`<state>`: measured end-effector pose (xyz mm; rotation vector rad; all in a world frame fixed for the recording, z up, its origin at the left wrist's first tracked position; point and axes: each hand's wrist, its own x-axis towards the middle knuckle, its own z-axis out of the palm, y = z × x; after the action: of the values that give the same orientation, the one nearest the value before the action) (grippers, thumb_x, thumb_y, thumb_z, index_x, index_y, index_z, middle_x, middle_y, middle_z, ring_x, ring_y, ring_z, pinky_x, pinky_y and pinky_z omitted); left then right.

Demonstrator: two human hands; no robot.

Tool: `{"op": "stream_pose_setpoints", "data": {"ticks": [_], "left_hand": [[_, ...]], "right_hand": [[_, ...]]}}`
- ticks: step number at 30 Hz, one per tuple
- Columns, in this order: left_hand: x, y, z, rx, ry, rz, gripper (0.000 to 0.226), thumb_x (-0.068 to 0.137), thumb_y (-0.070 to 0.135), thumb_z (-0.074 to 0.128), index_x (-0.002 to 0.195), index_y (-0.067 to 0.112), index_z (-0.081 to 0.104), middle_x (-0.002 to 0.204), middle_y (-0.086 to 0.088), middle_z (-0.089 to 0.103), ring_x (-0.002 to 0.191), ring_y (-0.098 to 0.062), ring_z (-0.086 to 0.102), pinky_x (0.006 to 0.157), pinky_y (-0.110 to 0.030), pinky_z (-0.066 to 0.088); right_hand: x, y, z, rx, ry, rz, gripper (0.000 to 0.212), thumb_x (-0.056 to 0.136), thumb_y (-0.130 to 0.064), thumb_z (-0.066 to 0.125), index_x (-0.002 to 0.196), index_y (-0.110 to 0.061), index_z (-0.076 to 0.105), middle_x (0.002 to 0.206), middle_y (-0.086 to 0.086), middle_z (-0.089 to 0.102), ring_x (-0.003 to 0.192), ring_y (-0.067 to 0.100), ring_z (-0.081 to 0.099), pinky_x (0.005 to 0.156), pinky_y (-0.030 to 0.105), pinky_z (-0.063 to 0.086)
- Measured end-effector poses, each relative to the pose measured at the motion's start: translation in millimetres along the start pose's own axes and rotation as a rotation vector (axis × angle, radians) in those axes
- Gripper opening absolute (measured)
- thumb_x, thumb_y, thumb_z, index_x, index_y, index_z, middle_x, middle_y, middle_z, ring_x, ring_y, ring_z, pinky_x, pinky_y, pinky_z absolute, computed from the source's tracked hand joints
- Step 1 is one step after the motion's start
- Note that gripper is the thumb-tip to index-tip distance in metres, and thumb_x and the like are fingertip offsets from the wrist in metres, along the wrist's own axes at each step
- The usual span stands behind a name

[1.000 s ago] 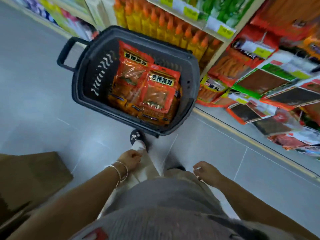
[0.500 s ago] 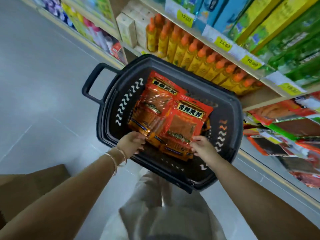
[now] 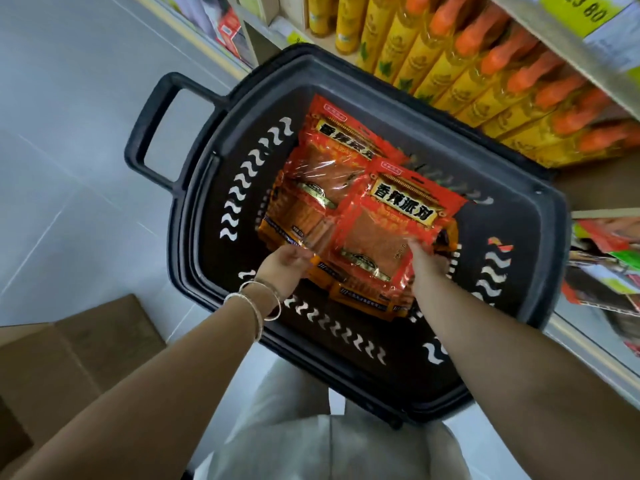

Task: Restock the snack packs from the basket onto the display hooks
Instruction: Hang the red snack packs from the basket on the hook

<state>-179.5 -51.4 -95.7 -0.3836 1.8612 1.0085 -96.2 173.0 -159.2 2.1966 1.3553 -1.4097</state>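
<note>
Both hands have pushed further into the basket [image 3: 190, 237] since half a second ago, going from the near edge of the stack onto the uppermost pack, and the view has closed in over them. Now the left hand [image 3: 282, 270] pinches the near-left corner of the top snack pack [image 3: 391, 230], while the right hand [image 3: 429, 265] grips its near-right edge, fingers curled onto the film, though the tips are partly hidden by it. That pack lies tilted over the other snack packs [image 3: 311, 188], which fill the middle of the basket on the floor, just left of a shelf of yellow bottles [image 3: 485, 74]. The step in hand looks like the pick-up: one pack is taken but not yet clear of the pile. Next it needs lifting free without dragging the slippery packs beneath, then carrying right toward the hanging packs [image 3: 602, 268]. These are blurred, and no hook shows plainly. The hole in the pack's far red header must end up facing its hook.
</note>
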Motion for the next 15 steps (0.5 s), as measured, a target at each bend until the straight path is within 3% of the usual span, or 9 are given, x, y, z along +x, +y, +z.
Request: {"op": "stream_pose_setpoints", "data": {"ticks": [2, 7, 9, 12, 15], "left_hand": [[1, 0, 0, -0.009, 0.012, -0.010, 0.016, 0.092, 0.017, 0.051, 0.084, 0.029, 0.058, 0.092, 0.003, 0.067, 0.071, -0.001, 0.062, 0.053, -0.011, 0.044], [2, 2, 0, 0.020, 0.039, -0.040, 0.012, 0.091, 0.018, 0.050, 0.092, 0.025, 0.059, 0.098, -0.003, 0.069, 0.082, -0.015, 0.064, 0.080, -0.033, 0.051], [2, 6, -1, 0.020, 0.066, -0.058, 0.015, 0.089, 0.023, 0.054, 0.104, 0.024, 0.057, 0.104, -0.006, 0.067, 0.093, -0.022, 0.064, 0.085, -0.036, 0.049], [1, 15, -3, 0.019, 0.063, -0.037, 0.039, 0.088, 0.034, 0.059, 0.123, 0.021, 0.050, 0.116, -0.003, 0.061, 0.103, -0.019, 0.058, 0.096, -0.036, 0.045], [4, 29, -6, -0.021, 0.039, -0.057, 0.073, 0.081, 0.053, 0.063, 0.138, 0.016, 0.037, 0.124, 0.001, 0.054, 0.110, -0.016, 0.051, 0.094, -0.028, 0.037]], "right_hand": [[-4, 3, 3, 0.015, -0.042, -0.076, 0.040, 0.083, -0.039, 0.069, 0.110, -0.012, 0.056, 0.111, 0.007, 0.059, 0.084, 0.020, 0.054, 0.080, 0.035, 0.045], [-31, 5, -8, -0.016, -0.190, -0.254, 0.014, 0.091, -0.035, 0.061, 0.085, -0.025, 0.053, 0.098, 0.002, 0.061, 0.087, 0.019, 0.060, 0.079, 0.035, 0.048], [-47, 2, -20, 0.018, -0.300, -0.343, 0.005, 0.092, -0.030, 0.059, 0.089, -0.030, 0.056, 0.097, 0.001, 0.067, 0.087, 0.017, 0.066, 0.077, 0.033, 0.054], [-69, -3, -41, -0.042, -0.461, -0.412, 0.007, 0.090, -0.032, 0.062, 0.097, -0.034, 0.063, 0.095, -0.007, 0.073, 0.087, 0.011, 0.070, 0.068, 0.021, 0.053], [-77, -11, -50, -0.023, -0.618, -0.348, 0.014, 0.089, -0.030, 0.063, 0.102, -0.034, 0.066, 0.104, -0.009, 0.072, 0.099, 0.010, 0.067, 0.085, 0.030, 0.052]]}}
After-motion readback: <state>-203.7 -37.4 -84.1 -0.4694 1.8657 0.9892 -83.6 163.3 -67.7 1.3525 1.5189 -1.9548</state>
